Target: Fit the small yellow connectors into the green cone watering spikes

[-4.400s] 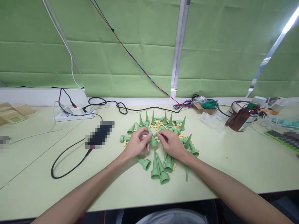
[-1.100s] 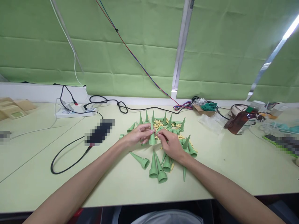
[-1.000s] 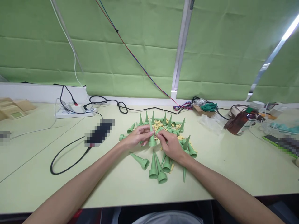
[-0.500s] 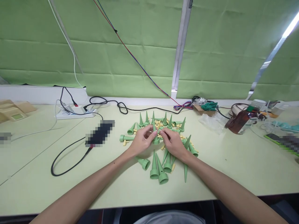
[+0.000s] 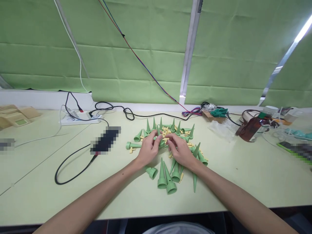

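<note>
My left hand (image 5: 149, 150) is closed around a green plastic cone spike (image 5: 158, 130), its point upward and its wider end low between my hands. Just to the right, my right hand (image 5: 179, 150) has its thumb and forefinger bent around a small yellow plastic fitting (image 5: 166, 140) beside the held cone. Whether the fitting is joined to the cone cannot be made out. More green cones (image 5: 162, 177) lie or stand around my hands, some upright, some on their sides. Loose yellow fittings (image 5: 168, 130) are heaped behind my fingers.
A blurred black device (image 5: 105, 140) with a cable lies at left, near a white power strip (image 5: 80, 119). To the right are a brown bottle (image 5: 252, 128), clear plastic wrap (image 5: 221, 130) and a small cardboard box (image 5: 213, 116). Tan boxes (image 5: 18, 114) sit far left.
The held cone has tipped and lowered slightly between my hands. My right fingers have drawn a little apart from it, and a yellow fitting now shows at their tips.
</note>
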Tool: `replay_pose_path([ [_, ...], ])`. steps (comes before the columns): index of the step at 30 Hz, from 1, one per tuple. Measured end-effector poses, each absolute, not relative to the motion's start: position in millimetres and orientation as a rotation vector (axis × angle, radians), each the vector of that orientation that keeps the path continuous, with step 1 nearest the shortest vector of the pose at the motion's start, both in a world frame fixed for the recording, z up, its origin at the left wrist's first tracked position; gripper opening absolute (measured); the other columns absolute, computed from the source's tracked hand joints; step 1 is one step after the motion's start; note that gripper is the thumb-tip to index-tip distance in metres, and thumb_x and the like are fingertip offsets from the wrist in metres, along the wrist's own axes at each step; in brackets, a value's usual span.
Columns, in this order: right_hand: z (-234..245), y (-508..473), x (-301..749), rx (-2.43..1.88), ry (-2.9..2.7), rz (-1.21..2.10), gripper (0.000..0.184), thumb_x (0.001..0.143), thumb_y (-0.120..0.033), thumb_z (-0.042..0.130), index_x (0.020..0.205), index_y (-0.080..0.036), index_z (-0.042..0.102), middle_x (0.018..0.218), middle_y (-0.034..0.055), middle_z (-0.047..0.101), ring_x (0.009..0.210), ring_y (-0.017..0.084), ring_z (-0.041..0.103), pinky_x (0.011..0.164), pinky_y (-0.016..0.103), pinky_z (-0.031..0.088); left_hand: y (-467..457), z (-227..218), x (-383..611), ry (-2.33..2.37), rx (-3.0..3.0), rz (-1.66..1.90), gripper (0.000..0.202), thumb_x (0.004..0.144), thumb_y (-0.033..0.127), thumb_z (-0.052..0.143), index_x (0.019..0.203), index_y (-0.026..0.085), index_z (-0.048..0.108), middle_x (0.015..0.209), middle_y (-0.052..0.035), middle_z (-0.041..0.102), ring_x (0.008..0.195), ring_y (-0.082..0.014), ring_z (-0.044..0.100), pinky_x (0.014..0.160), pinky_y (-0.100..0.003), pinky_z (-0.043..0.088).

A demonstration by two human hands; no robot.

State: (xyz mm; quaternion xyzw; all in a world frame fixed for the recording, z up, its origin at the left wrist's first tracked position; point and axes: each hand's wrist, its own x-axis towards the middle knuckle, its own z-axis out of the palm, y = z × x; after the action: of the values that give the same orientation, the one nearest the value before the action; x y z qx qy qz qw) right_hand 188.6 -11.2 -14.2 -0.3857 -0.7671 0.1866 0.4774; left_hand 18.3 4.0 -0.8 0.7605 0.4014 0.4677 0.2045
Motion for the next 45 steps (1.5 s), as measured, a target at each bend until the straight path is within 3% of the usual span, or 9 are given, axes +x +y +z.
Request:
replay_pose_path([
  [10, -16.0, -9.0, 188.4, -0.939, -1.881, 0.492, 0.017, 0.097, -0.021, 0.04, 0.109, -0.021, 0.052, 0.069, -0.0009, 0.056, 0.06, 0.016, 0.055, 0.065, 0.03, 0.045, 2.9, -3.9, 18.9, 1.134, 2.14, 1.311, 0.019, 0.096, 0.035, 0.042, 0.097, 0.019, 0.053, 0.069, 0.0024, 0.047, 0.051, -0.0104, 0.04, 0.052, -0.024, 0.031],
  [20, -16.5, -6.8, 190.0, -0.953, -1.886, 0.504, 0.012, 0.093, -0.019, 0.047, 0.102, -0.02, 0.056, 0.075, 0.0012, 0.062, 0.064, 0.016, 0.059, 0.065, 0.029, 0.047, 5.8, -8.9, 16.3, 1.156, 2.268, 1.285, 0.015, 0.096, 0.03, 0.043, 0.099, 0.019, 0.052, 0.068, 0.0021, 0.048, 0.055, -0.0116, 0.044, 0.055, -0.024, 0.033],
  [26, -17.9, -5.8, 191.6, -0.957, -1.9, 0.571, 0.007, 0.092, -0.019, 0.049, 0.092, -0.021, 0.055, 0.06, -0.0033, 0.057, 0.054, 0.015, 0.056, 0.057, 0.026, 0.044, 5.9, -10.6, 16.1, 1.124, 2.329, 1.257, 0.015, 0.097, 0.029, 0.041, 0.097, 0.019, 0.052, 0.074, -0.0006, 0.055, 0.057, -0.0126, 0.048, 0.057, -0.025, 0.034],
  [45, -16.4, -6.1, 192.0, -0.974, -1.924, 0.537, 0.018, 0.097, -0.027, 0.043, 0.082, -0.021, 0.051, 0.059, -0.003, 0.052, 0.051, 0.014, 0.051, 0.056, 0.026, 0.041, 4.3, -8.6, 15.8, 1.096, 2.377, 1.228, 0.017, 0.097, 0.03, 0.04, 0.098, 0.018, 0.054, 0.069, -0.0002, 0.055, 0.059, -0.0136, 0.049, 0.06, -0.026, 0.037],
])
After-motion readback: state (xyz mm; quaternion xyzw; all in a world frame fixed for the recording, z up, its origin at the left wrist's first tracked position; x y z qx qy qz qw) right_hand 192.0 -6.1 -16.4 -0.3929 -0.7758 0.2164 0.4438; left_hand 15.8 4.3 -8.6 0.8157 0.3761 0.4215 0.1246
